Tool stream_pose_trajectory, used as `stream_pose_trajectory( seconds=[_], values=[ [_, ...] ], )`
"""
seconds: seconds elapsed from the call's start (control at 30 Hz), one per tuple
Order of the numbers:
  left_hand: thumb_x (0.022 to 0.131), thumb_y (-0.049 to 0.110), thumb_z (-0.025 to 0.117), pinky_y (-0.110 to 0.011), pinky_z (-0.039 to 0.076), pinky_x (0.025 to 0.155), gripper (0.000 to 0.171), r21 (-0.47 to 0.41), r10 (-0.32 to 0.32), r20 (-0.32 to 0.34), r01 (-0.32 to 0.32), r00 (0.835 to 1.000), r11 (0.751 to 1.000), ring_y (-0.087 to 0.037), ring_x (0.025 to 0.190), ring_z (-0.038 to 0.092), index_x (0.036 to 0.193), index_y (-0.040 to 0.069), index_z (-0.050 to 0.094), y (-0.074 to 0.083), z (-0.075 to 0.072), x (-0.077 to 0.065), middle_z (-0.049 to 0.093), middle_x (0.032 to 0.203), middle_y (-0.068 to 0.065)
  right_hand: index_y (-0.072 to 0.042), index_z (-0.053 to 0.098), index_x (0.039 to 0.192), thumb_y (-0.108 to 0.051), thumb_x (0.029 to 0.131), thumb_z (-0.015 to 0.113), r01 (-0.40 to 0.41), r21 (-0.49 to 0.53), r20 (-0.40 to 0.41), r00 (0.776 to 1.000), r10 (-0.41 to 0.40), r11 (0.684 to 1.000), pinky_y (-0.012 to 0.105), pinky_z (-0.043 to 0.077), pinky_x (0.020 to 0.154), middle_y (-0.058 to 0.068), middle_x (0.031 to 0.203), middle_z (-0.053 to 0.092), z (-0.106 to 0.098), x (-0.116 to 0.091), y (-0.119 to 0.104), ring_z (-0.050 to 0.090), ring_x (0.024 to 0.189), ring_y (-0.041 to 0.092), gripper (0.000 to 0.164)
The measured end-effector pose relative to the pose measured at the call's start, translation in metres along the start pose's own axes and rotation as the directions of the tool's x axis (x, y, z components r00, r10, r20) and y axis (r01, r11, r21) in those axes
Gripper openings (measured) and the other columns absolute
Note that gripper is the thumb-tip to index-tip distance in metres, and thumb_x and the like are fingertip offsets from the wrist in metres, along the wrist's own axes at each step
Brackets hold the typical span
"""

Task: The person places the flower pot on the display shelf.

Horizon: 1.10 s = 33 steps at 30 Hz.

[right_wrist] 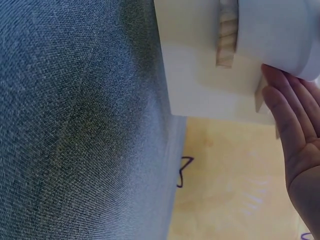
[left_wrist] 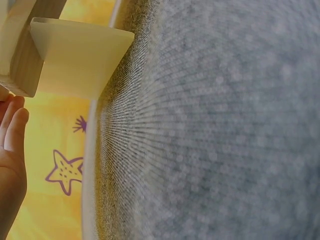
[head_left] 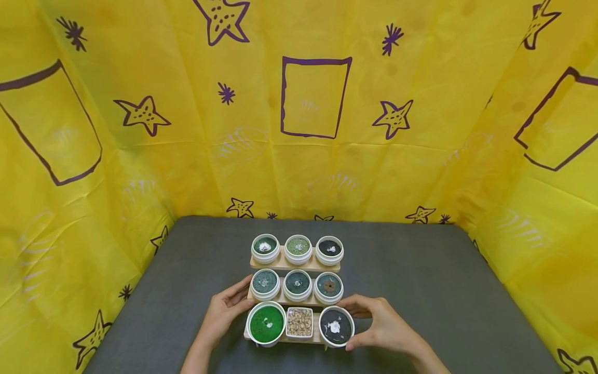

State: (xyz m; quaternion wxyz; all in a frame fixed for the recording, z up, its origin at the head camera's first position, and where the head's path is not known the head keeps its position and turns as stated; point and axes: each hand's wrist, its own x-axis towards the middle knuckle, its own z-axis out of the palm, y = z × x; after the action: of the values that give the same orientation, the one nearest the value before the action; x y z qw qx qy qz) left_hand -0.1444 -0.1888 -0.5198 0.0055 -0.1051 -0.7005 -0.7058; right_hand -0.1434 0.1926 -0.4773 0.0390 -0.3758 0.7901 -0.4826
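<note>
A three-tier wooden stand (head_left: pixel 312 300) holds rows of small white bowls in the head view. On its left side, my left hand (head_left: pixel 226 310) has thumb and fingers at the end of the middle tier, beside a bowl with teal filling (head_left: pixel 264 281). At the front right, my right hand (head_left: pixel 380 323) holds a white bowl with dark grey filling (head_left: pixel 335 326), thumb in front and fingers behind. The left wrist view shows fingertips (left_wrist: pixel 21 112) at the shelf board (left_wrist: pixel 22 65). Under the white bowl (right_wrist: pixel 272 37) lie fingers (right_wrist: pixel 285 112) in the right wrist view.
Also on the front tier are a bowl with bright green filling (head_left: pixel 267 323) and a square dish of tan pieces (head_left: pixel 299 322). The stand rests on a dark grey table (head_left: pixel 420 270). Yellow patterned cloth (head_left: pixel 308 171) hangs behind it and on both sides.
</note>
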Motion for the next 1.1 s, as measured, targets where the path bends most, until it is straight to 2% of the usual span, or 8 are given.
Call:
stream_pose_trajectory(
  seconds=[0.37,0.67,0.9,1.1],
  values=[
    [0.09,-0.002,0.066,-0.011,0.052,0.092,0.058,-0.002,-0.003,-0.007,0.003,1.0,1.0,0.007,0.114,0.062,0.141,-0.016,0.042,0.0,0.0005,0.001,0.062,0.125,0.027,-0.014,0.064,0.12,-0.025,0.065,0.093,-0.002,-0.012,-0.006,1.0,0.002,1.0,0.026,0.06,0.085,0.003,0.11,0.075,0.0003,-0.0003,-0.0004,0.071,0.099,0.005,0.063],
    [0.089,-0.002,0.067,-0.011,0.053,0.091,0.059,0.002,-0.019,-0.024,0.019,1.0,1.0,0.007,0.112,0.062,0.14,-0.016,0.043,0.0016,0.0016,-0.0001,0.063,0.123,0.028,-0.014,0.062,0.122,-0.03,0.069,0.091,0.009,-0.016,-0.004,1.0,-0.009,1.0,0.028,0.061,0.084,0.004,0.111,0.074,-0.0004,-0.0011,-0.0008,0.071,0.099,0.006,0.062],
    [0.089,-0.003,0.066,-0.012,0.053,0.091,0.058,-0.003,-0.008,-0.013,0.008,1.0,1.0,0.006,0.113,0.062,0.141,-0.017,0.041,0.0018,0.0016,-0.0009,0.062,0.124,0.028,-0.009,0.063,0.123,-0.024,0.068,0.092,0.061,-0.018,-0.037,0.997,-0.062,0.998,0.028,0.061,0.084,0.007,0.112,0.075,-0.0032,-0.0048,0.0019,0.072,0.101,0.009,0.064],
    [0.09,-0.002,0.066,-0.011,0.052,0.091,0.057,0.005,-0.013,-0.018,0.013,1.0,1.0,0.006,0.114,0.062,0.141,-0.015,0.043,0.0026,0.0016,-0.0006,0.062,0.124,0.028,-0.008,0.063,0.123,-0.024,0.071,0.09,0.025,-0.003,-0.024,0.999,-0.025,1.0,0.027,0.061,0.084,0.007,0.112,0.074,-0.004,-0.0052,0.0048,0.071,0.101,0.006,0.06]
  ],
)
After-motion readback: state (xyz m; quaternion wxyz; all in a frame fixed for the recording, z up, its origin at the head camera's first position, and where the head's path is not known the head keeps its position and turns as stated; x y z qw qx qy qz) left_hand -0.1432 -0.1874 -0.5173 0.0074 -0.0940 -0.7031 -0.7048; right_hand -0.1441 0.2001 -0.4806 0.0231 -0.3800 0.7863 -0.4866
